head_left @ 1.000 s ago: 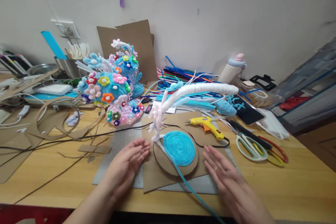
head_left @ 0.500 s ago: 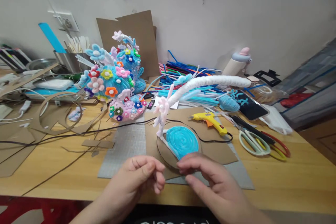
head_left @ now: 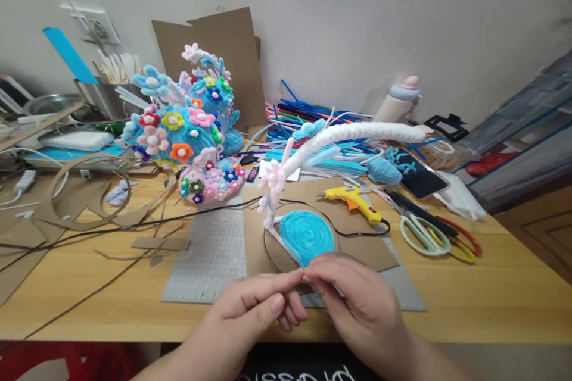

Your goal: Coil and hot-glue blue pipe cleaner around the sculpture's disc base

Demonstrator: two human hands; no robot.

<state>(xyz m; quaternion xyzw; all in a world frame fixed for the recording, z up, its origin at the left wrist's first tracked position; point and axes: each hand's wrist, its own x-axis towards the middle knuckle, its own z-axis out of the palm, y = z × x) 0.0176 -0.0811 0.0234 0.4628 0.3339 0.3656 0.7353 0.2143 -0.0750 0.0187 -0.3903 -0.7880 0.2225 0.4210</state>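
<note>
My left hand (head_left: pixel 254 309) is in front of the mat with its index finger stretched out, the other fingers loosely curled and nothing visible in them. Its index fingertip meets the fingertips of my right hand (head_left: pixel 357 292), which are pinched together. Whatever lies between them, if anything, is too small to make out. Just beyond is a round cardboard base (head_left: pixel 281 253) bearing a blue coiled disc (head_left: pixel 308 238) of fuzzy stems. From its left edge rises a curved white wrapped stem (head_left: pixel 357 133) with a pink fuzzy flower (head_left: pixel 273 177) and a blue one.
A yellow glue gun (head_left: pixel 353 199) lies on cardboard over a grey cutting mat (head_left: pixel 201 256). Scissors (head_left: pixel 424 235) and a phone (head_left: pixel 422 178) are at right. Finished flower-covered pieces (head_left: pixel 183 131) stand at left, near cardboard rings (head_left: pixel 80 223). Pipe cleaners (head_left: pixel 308 113) are heaped behind.
My two hands have come together, so the right fingertips now pinch at the left index fingertip. The left index finger has straightened. The view has shifted slightly.
</note>
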